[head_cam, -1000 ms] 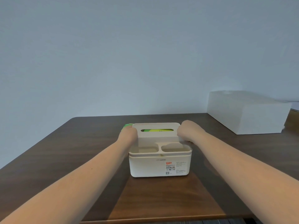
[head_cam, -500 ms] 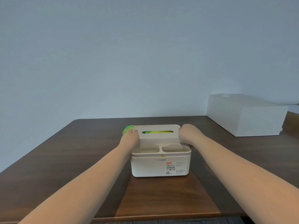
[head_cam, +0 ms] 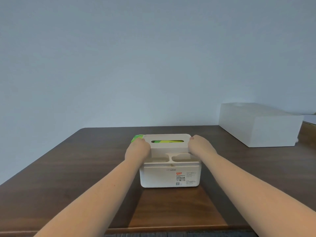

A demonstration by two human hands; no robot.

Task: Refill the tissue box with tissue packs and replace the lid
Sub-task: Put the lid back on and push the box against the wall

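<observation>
Head view of a cream tissue box standing near the front middle of a dark wooden table, its labelled face toward the wearer and two open compartments along its near side. The lid lies over the rear section, and through its slot a green and yellow tissue pack is visible inside. A second green pack shows just beyond the box's far left corner, partly hidden. The left hand grips the lid's left end and the right hand its right end, fingers curled closed around the edges; whether they press down or merely hold cannot be told. A large white box sits well apart at the far right. The step in hand appears to be seating the lid. Risks from here: uneven pressure from the two hands could leave one end of the lid raised or cocked; a pack riding high inside could keep it from closing flush; a push angled forward could slide the light box across the smooth tabletop; and if the outer pack still belongs inside, closing now would leave the refill incomplete
</observation>
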